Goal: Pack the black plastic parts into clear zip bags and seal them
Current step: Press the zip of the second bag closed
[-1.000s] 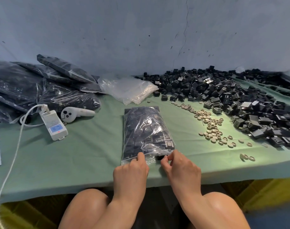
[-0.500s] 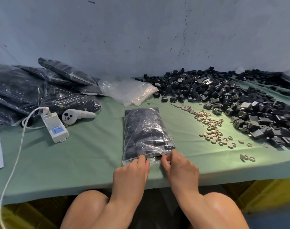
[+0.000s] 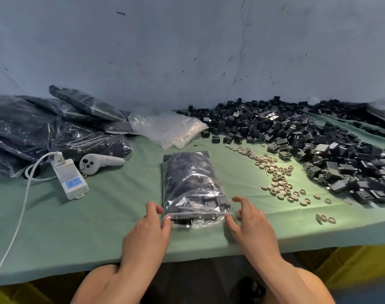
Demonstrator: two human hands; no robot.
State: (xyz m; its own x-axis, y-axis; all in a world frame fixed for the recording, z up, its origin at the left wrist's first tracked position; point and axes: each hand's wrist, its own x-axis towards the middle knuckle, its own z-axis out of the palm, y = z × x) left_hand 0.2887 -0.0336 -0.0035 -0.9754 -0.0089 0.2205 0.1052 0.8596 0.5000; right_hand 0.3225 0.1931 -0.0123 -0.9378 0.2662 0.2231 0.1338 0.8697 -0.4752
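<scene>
Single head-worn wide-angle view. Faces forward and down across the table (image 3: 112,220) to the wall (image 3: 165,51); left hand (image 3: 147,233) and right hand (image 3: 252,227) close beneath, low centre.

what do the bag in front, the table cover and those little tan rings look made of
Bag: thin clear plastic film, glossy; it wrinkles and catches glare. Table cover: likely matte green cloth; it drapes softly over the edge. Tan rings: dull finish, maybe rubber or plastic; too small to tell.
</scene>
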